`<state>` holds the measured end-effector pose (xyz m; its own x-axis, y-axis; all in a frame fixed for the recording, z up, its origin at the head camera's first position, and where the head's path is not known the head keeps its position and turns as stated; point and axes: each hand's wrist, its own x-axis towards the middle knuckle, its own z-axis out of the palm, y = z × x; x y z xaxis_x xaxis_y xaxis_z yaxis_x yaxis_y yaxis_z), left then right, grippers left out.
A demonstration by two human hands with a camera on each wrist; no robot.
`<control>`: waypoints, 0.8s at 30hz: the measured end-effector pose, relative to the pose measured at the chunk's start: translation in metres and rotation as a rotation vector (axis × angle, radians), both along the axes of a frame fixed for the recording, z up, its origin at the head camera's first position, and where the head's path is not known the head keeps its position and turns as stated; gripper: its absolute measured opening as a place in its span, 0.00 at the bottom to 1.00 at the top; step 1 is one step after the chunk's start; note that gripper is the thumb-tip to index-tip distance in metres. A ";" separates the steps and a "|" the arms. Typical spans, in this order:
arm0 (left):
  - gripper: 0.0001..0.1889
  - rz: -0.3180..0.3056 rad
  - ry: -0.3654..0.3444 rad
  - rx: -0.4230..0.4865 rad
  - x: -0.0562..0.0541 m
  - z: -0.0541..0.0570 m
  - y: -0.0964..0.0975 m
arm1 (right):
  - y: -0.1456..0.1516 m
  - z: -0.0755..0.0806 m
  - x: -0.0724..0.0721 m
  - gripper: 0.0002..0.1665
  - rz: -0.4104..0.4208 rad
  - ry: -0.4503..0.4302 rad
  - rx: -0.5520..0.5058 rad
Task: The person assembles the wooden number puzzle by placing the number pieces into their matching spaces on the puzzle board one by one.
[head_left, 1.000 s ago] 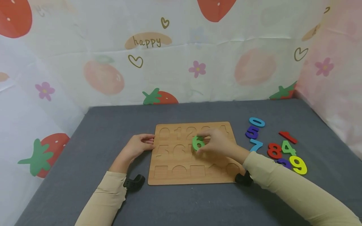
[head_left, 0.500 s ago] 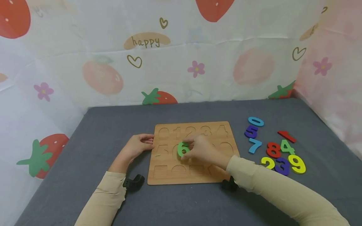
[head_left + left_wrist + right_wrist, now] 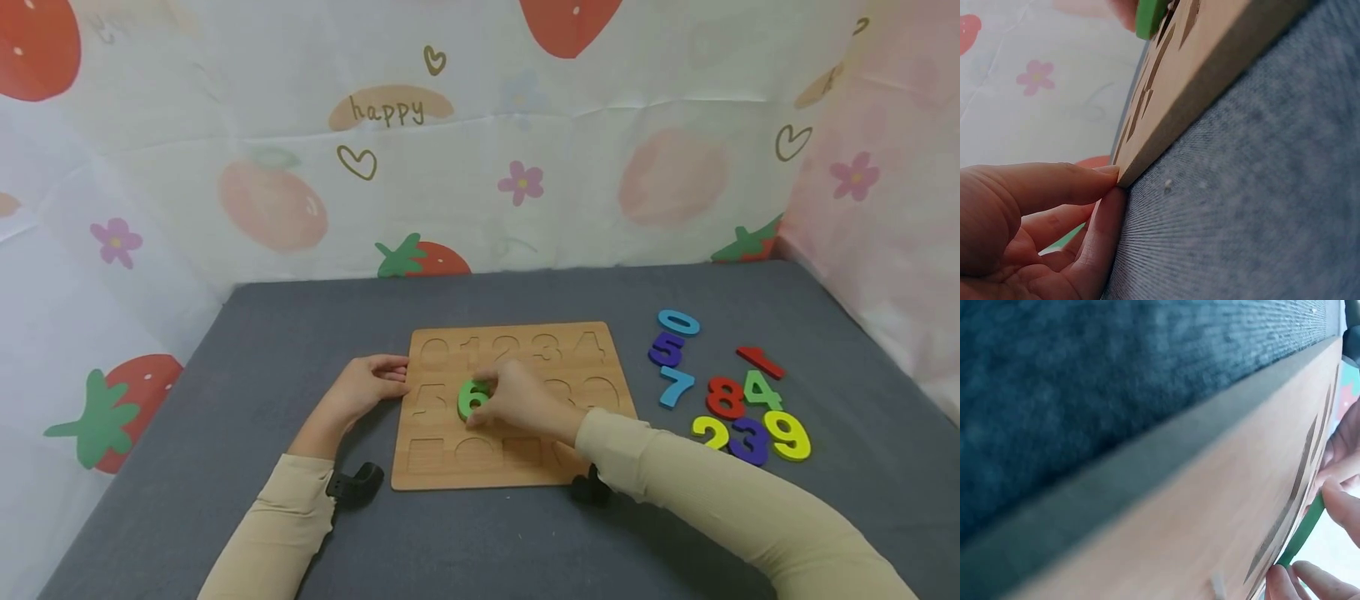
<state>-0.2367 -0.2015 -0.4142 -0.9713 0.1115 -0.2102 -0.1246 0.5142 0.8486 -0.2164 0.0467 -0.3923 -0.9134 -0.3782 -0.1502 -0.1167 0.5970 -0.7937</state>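
"Green was the number 6 (image 3: 464, 402), and the right hand (image 3: 525, 403) had it, right?"

"Yes. Its thumb and finger were only as far apart as the 6 was tall, and they pinched it on its right side."

"So where was the 6?"

"It was at the left end of that hand, by the fingertips. It was over the wooden board (image 3: 450, 427), just right of the first hollow (image 3: 430, 401) in the middle row."

"Which way did its long side go?"

"Away from the person, with its top at the far side. It looked the right way up. I think that mattered most, that and what was right under it."

"Was it down in the wood?"

"I couldn't tell. It was very close to the wood, and from the right wrist it looked a bit tipped. The fingers and the 6 hid what was under it."

"And the left hand (image 3: 362, 395)?"

"It pinched the left edge of the board. The right hand was nearer to the 6, because it was holding it."

"What was new?"

"Half a second before, the 6 was more to the right. It had slid left a little, and the right hand went with it. The left hand and the board stayed put."
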 end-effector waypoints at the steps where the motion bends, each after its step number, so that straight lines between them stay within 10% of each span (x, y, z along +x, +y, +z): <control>1: 0.28 0.003 -0.003 0.001 0.000 0.000 0.000 | 0.000 0.000 0.000 0.42 0.003 0.001 0.007; 24: 0.28 0.002 -0.001 0.004 0.001 0.000 0.001 | -0.005 0.001 0.003 0.41 0.042 0.083 0.116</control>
<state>-0.2354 -0.2005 -0.4138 -0.9712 0.1102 -0.2111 -0.1268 0.5108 0.8503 -0.2139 0.0415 -0.3917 -0.9082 -0.4011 -0.1198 -0.2058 0.6771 -0.7066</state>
